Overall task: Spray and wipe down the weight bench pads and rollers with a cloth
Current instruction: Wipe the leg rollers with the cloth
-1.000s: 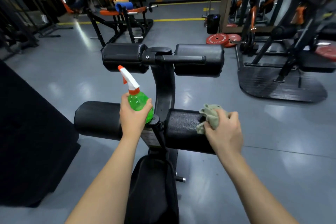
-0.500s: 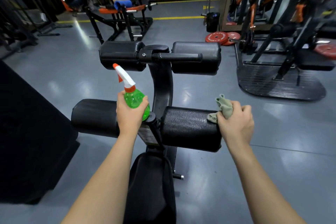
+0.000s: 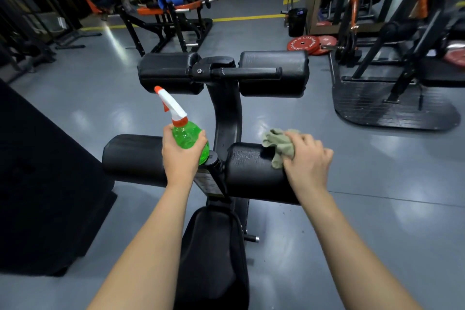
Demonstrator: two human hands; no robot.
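Cloth (image 3: 278, 145) is back inboard from the outer end of the near right roller (image 3: 251, 171). Right grip (image 3: 308, 158) holds it bunched, fingers curled, pressing it on the roller's top. Left grip (image 3: 182, 156) wraps the green spray bottle (image 3: 187, 134), upright, just beside the centre post (image 3: 226, 118), nozzle aimed forward-left.

Risks:
- Roller probably spins under the stroke, so the cloth skids instead of scrubbing.
- The wad covers little and can slip off the rounded end.
- Bottle base may knock the post.

Room: open floor (image 3: 377, 184) past the roller end; the post blocks inboard travel. Far rollers (image 3: 274, 73) sit well apart, reachable over the top.
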